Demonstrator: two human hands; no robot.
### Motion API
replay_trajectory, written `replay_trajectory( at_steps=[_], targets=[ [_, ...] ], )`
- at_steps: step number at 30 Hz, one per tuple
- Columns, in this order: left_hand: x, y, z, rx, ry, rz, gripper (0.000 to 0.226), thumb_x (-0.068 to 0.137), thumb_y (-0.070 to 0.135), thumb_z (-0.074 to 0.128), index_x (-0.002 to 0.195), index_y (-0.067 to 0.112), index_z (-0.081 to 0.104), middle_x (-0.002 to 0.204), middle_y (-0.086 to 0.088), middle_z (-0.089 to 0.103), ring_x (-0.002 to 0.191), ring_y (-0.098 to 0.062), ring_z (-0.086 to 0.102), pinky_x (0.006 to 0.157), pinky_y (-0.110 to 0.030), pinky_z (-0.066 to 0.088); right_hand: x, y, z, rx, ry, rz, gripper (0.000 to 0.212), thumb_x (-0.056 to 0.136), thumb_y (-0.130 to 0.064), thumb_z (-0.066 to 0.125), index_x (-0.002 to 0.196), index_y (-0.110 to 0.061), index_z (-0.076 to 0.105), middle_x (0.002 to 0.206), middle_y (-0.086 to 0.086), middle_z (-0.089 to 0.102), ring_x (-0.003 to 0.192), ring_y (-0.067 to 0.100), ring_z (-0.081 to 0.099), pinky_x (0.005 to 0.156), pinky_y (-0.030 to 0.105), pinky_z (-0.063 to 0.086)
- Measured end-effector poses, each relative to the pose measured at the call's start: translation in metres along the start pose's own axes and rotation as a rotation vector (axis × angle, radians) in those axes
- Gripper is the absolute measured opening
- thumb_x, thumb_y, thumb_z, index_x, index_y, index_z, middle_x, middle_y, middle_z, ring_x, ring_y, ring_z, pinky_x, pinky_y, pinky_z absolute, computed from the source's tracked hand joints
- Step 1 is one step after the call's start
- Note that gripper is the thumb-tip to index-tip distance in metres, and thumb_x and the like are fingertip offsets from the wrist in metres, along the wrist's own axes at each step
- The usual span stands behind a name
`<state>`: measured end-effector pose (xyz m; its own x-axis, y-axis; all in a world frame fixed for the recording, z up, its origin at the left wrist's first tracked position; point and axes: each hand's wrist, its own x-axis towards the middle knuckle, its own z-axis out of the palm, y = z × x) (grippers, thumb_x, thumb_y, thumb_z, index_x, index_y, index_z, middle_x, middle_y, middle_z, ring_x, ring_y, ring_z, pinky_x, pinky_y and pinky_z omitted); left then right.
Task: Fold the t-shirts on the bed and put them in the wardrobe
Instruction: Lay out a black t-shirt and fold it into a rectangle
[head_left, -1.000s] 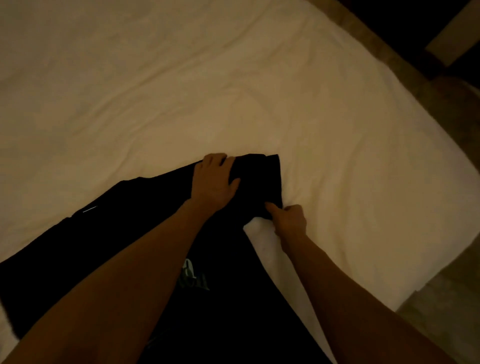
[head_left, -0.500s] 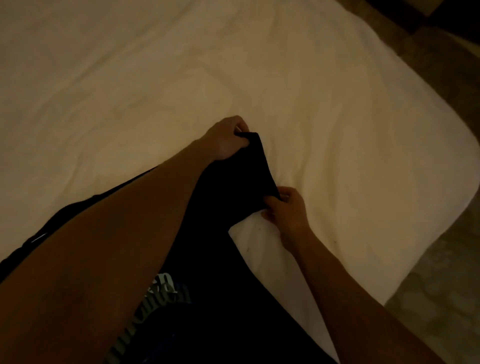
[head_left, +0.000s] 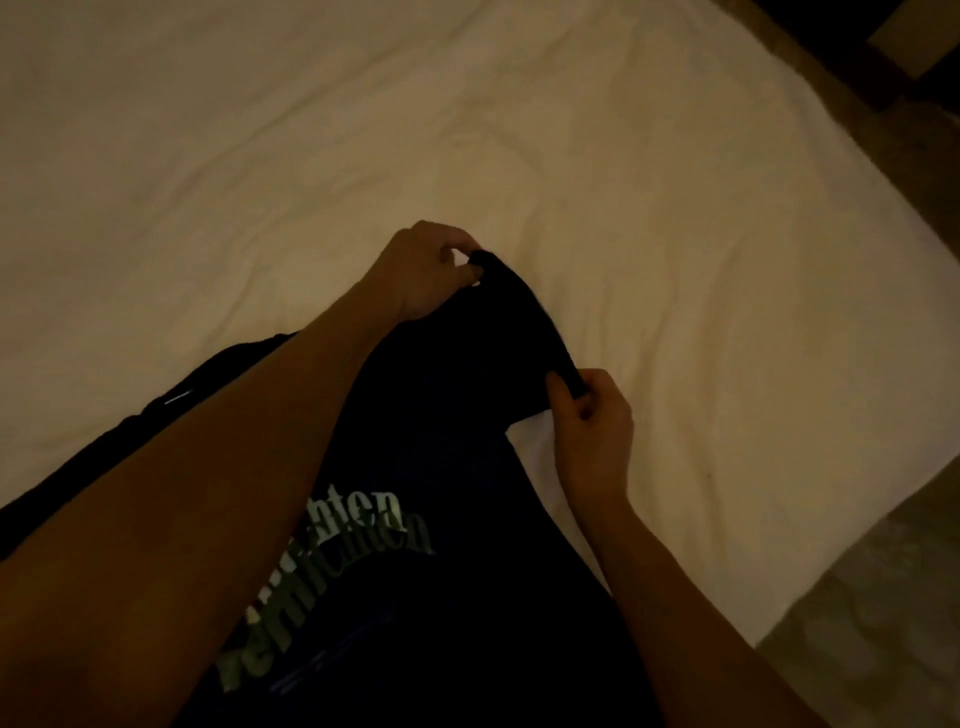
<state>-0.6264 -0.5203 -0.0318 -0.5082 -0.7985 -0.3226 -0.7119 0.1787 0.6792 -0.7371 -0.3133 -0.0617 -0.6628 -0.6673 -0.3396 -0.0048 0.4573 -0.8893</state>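
A black t-shirt (head_left: 467, 426) with green and white lettering lies spread on the white bed (head_left: 519, 130), running from the lower left toward the middle. My left hand (head_left: 426, 270) pinches the far corner of its sleeve end. My right hand (head_left: 592, 415) pinches the near corner of the same sleeve end, and the cloth is lifted and stretched between them. My left forearm covers part of the shirt's body. The wardrobe is not in view.
The bed's right edge runs diagonally down the right side, with dim floor (head_left: 883, 649) beyond it. Dark furniture (head_left: 893, 57) stands at the top right corner. The room is dim.
My left hand went from pressing flat on the sleeve to pinching its far corner. Both hands have lifted the sleeve end off the sheet, and the printed lettering has come into sight.
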Motion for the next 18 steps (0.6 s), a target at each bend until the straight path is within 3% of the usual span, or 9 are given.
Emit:
replay_trajectory(
  at_steps=[3,5,8,11,14,16,18],
  targets=[
    [-0.046,-0.027,-0.029,-0.107,-0.030,-0.075,0.017,0.093,0.011,0.057,0.096,0.022,0.069,0.066,0.007,0.069,0.053,-0.007,0.063,0.058,-0.014,0.045,-0.031,0.000,0.013,-0.112,-0.160,-0.101,0.008,0.099,-0.024,0.056,0.095,-0.025,0.063,0.072,-0.004,0.065,0.063,0.004,0.060,0.061,0.017,0.050],
    [-0.075,-0.048,-0.042,-0.142,-0.047,-0.140,0.023,0.094,0.007,0.051,0.095,0.020,0.070,0.071,0.012,0.072,0.063,-0.014,0.069,0.059,-0.015,0.046,-0.051,0.009,0.023,-0.257,-0.248,-0.177,0.017,0.100,-0.024,0.055,0.112,-0.020,0.066,0.081,-0.003,0.069,0.068,0.006,0.063,0.067,0.017,0.051],
    [-0.107,-0.078,-0.056,-0.194,-0.049,-0.212,0.028,0.099,0.017,0.047,0.088,0.023,0.072,0.088,0.004,0.073,0.066,-0.018,0.070,0.057,-0.026,0.043,-0.077,0.024,0.042,-0.421,-0.335,-0.282,0.029,0.100,-0.024,0.055,0.125,-0.017,0.066,0.104,0.000,0.072,0.086,0.003,0.062,0.079,0.010,0.043],
    [-0.126,-0.102,-0.057,-0.043,-0.072,-0.268,0.025,0.099,0.035,0.054,0.086,0.021,0.071,0.087,0.004,0.071,0.057,-0.009,0.066,0.062,-0.025,0.043,-0.093,0.035,0.058,-0.577,-0.433,-0.349,0.034,0.101,-0.028,0.051,0.133,-0.019,0.060,0.121,0.000,0.067,0.102,0.008,0.062,0.089,0.017,0.044],
    [-0.138,-0.125,-0.043,0.048,-0.095,-0.250,0.013,0.098,0.026,0.059,0.097,0.017,0.069,0.098,-0.003,0.070,0.066,-0.008,0.064,0.064,-0.020,0.046,-0.096,0.045,0.067,-0.703,-0.595,-0.313,0.041,0.102,-0.033,0.047,0.141,-0.021,0.051,0.117,0.002,0.068,0.103,0.017,0.064,0.089,0.032,0.051],
    [-0.144,-0.136,-0.032,0.062,-0.043,-0.224,0.013,0.098,0.016,0.057,0.104,0.018,0.068,0.106,-0.005,0.068,0.073,-0.009,0.062,0.070,-0.019,0.045,-0.094,0.049,0.066,-0.742,-0.720,-0.278,0.048,0.101,-0.033,0.048,0.147,-0.021,0.042,0.106,0.004,0.069,0.095,0.019,0.065,0.084,0.036,0.052],
    [-0.149,-0.143,-0.026,-0.008,0.058,-0.235,0.019,0.097,0.004,0.054,0.104,0.014,0.068,0.104,-0.010,0.067,0.073,-0.014,0.063,0.065,-0.011,0.044,-0.088,0.050,0.063,-0.759,-0.792,-0.285,0.052,0.100,-0.033,0.050,0.149,-0.021,0.038,0.106,0.005,0.067,0.096,0.020,0.064,0.084,0.035,0.051]
  ],
)
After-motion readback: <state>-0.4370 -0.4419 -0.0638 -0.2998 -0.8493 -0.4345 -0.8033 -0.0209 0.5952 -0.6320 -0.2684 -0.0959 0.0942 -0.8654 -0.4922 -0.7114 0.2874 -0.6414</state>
